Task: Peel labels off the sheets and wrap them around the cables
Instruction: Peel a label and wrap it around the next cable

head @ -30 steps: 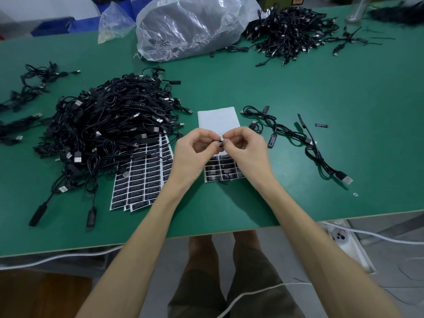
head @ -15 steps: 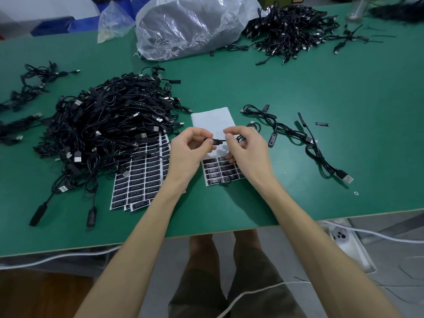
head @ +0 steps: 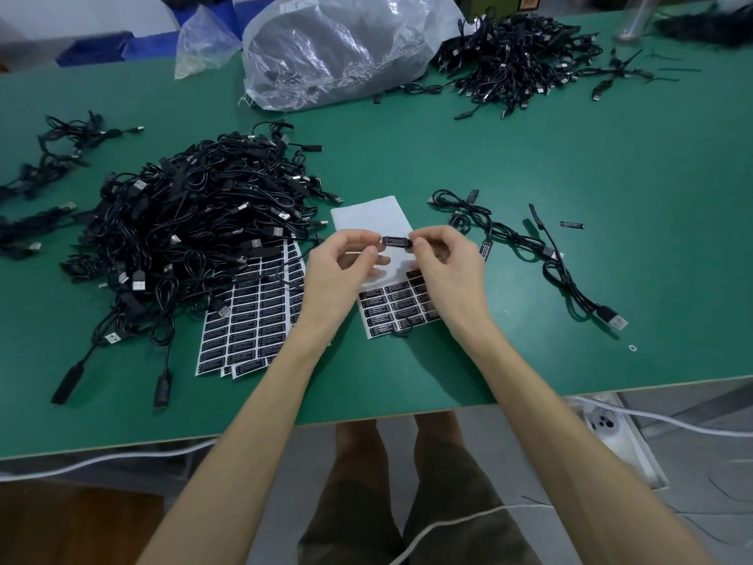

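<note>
Over the label sheet: black label, stretched between both hands
Left hand: pinching its 9 o'clock end
Right hand: pinching the 3 o'clock end
Cable pile: off at 9 o'clock

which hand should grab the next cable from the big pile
Probably left. The left hand sits beside the cable pile; the right hand would have to cross over it. Both now pinch the black label, so it must let go first.
</note>
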A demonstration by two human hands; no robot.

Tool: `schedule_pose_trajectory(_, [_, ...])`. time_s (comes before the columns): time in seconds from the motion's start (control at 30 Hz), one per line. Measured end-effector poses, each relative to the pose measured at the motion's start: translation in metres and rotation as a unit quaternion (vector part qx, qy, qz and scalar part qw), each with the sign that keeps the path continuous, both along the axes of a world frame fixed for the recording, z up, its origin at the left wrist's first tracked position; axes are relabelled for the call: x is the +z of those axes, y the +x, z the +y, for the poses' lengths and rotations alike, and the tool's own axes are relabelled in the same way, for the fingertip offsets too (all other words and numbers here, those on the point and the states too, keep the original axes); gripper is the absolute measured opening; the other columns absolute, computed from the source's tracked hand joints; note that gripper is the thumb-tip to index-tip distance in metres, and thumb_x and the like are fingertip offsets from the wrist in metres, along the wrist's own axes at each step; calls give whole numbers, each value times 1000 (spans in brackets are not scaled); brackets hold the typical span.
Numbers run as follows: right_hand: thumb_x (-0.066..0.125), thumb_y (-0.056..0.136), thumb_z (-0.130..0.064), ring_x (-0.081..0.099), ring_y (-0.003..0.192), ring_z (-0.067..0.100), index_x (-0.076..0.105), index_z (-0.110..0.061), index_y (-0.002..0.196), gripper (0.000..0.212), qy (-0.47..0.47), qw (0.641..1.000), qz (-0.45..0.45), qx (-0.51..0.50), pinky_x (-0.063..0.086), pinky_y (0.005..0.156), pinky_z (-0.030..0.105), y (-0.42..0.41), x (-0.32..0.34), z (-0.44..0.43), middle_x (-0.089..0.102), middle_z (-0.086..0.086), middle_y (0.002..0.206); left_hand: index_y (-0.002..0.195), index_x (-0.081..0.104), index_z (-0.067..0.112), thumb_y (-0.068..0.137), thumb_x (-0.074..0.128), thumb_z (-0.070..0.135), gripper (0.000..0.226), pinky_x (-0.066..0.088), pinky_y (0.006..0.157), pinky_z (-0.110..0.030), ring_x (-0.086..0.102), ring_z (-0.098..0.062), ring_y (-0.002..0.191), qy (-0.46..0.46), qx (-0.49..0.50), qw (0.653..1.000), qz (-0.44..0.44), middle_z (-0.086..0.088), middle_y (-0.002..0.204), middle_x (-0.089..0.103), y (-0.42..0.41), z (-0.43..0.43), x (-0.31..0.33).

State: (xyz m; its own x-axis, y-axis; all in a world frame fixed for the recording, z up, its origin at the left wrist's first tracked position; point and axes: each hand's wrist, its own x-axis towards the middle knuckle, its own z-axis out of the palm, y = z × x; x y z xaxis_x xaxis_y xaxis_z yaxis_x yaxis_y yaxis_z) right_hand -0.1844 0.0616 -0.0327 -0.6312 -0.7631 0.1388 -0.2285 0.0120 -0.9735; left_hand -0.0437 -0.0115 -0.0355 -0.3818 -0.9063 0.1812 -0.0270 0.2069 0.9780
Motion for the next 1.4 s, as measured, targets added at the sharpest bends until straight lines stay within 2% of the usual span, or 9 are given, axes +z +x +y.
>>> schedule_pose_trajectory(0.2, [50,100,-12,64,90,12,69,-12,119,27,10,995,-42,-89,54,90,33,-5,0,0,71,-5,98,105,75,21,92,74,12,15,52,96,-22,66,-6,100,-148,-70,968,-192,6,110,66,-4,9,-1])
schedule_pose_trajectory(0.3, [47,102,-15,55,123,24,55,-12,138,37,30,994,-28,-101,45,108,45,-5,-1,1,60,2,131,105,76,19,94,73,17,11,48,97,-24,61,-8,103,-191,-83,949,-236,6,113,61,-5,11,0])
schedule_pose_trajectory(0.4, [44,104,-14,15,156,27,40,-9,151,48,68,993,26,-94,31,116,40,-4,0,3,37,9,160,108,74,14,98,69,15,11,47,103,-31,60,-10,108,-227,-85,936,-255,3,114,63,-5,11,1])
schedule_pose_trajectory(0.53, [44,104,-11,-7,159,33,29,-5,158,57,114,975,162,-101,11,127,52,2,4,2,12,12,172,109,73,5,99,60,-1,18,51,99,-42,66,-22,104,-261,-63,926,-267,-5,112,68,-7,13,2])
schedule_pose_trajectory(0.63, [45,101,-12,-7,158,37,30,-4,157,58,151,954,239,-101,0,127,53,7,3,1,12,14,172,110,73,6,99,53,-7,26,50,98,-42,64,-23,107,-263,-18,931,-254,-4,114,68,-5,14,1])
schedule_pose_trajectory(0.97, [52,99,-11,31,132,29,49,-7,138,40,136,953,216,-164,26,104,39,4,4,3,47,11,141,108,71,16,100,49,-4,31,44,92,-13,59,-4,103,-183,89,959,-198,3,112,64,-2,10,11])
schedule_pose_trajectory(1.07, [50,100,-7,38,122,26,53,-6,132,33,84,972,183,-120,35,100,36,0,3,5,55,8,128,113,70,15,99,48,-6,33,48,98,-22,58,-7,104,-169,117,956,-209,3,114,62,5,-4,25])
schedule_pose_trajectory(1.27, [47,101,-5,44,119,22,55,-16,117,20,57,988,128,-59,40,95,30,0,2,5,56,1,118,131,59,7,90,52,-15,47,33,113,-35,44,-25,129,-229,299,858,-349,-11,137,49,36,-63,48])
schedule_pose_trajectory(1.4, [47,102,-6,45,119,21,57,-16,114,19,59,989,123,-50,42,95,30,-1,1,6,56,-1,114,125,55,8,99,64,10,27,29,109,-47,43,-37,126,-217,335,805,-438,-18,132,49,64,-88,39])
